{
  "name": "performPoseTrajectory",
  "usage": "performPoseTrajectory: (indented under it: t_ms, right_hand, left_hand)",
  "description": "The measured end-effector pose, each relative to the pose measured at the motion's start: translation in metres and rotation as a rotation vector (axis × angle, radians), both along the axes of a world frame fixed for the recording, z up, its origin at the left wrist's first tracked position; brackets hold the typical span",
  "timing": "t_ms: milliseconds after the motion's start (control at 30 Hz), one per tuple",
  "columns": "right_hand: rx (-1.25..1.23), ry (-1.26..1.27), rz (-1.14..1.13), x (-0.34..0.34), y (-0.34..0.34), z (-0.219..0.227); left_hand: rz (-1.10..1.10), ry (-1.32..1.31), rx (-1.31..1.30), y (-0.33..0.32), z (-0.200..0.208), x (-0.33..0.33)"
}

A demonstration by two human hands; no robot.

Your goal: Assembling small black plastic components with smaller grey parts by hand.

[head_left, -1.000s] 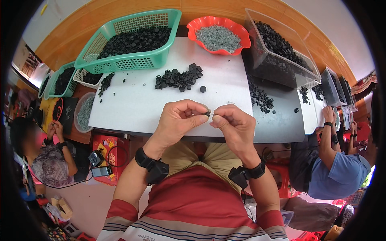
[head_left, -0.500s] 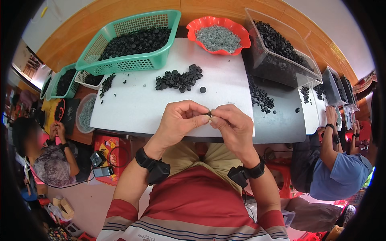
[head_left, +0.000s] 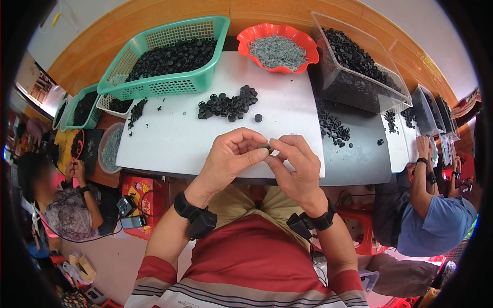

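Fingers point(head_left: 247, 136) pinched on a small dark piece point(head_left: 265, 147) near our side of the counter point(head_left: 359, 160)

With our left hand point(head_left: 229, 154) we hold the small dark piece between thumb and index finger, raised over the near part of a white sheet point(head_left: 164, 138) that covers much of the counter. Our right hand point(head_left: 298, 164) meets it from the right: the index fingertip is at the piece, and the thumb sits slightly apart, lower down. We cannot tell whether the right fingers grip it, as the fingertips hide most of it.

Farther off, a heap of black caps point(head_left: 226, 105) lies on the sheet, with a single cap point(head_left: 258, 118) just beside its right end. At the far left we have a green basket point(head_left: 200, 83) of black parts point(head_left: 174, 59); at the far middle, a wavy-rimmed red bowl point(head_left: 246, 38) of thin grey pieces point(head_left: 277, 51). Right of the bowl, a clear bin point(head_left: 354, 91) holds more black parts. Other loose black parts point(head_left: 335, 128) lie on the dark surface to our right, near that bin.
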State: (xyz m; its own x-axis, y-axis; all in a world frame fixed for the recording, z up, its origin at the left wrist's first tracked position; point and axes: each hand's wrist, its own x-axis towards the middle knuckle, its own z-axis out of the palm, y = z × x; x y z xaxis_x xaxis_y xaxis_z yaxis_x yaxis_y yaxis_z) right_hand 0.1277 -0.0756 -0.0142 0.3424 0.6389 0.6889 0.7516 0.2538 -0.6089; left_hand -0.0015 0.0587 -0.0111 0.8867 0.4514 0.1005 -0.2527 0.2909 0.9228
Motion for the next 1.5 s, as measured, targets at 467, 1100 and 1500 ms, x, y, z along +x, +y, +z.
performPoseTrajectory:
  t_ms: [467,1100,1500]
  right_hand:
    - [-0.092,-0.047,0.011,0.003,-0.004,0.001]
    - [0.076,0.048,0.021,0.005,-0.001,-0.002]
    - [0.117,0.201,0.035,0.002,-0.002,-0.002]
  left_hand:
    - [-0.021,0.133,0.035,0.002,0.003,0.001]
    - [-0.089,0.043,-0.325,-0.006,0.001,0.005]
    - [-0.065,0.031,-0.432,-0.010,0.000,0.009]
